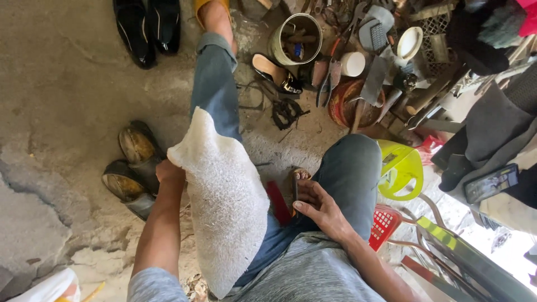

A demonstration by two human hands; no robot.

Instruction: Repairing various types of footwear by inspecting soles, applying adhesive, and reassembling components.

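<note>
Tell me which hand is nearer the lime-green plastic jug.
Right. The right hand rests on the thigh, a knee's width from the lime-green jug; the left hand grips the white textured sheet far across.

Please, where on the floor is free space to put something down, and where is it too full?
Free: the bare concrete at the left, bordered by the black shoes, the worn shoes and the outstretched leg. Crowded: the upper right, around the metal can, the scissors and the piled tools. The left hand holds a white textured sheet.
</note>
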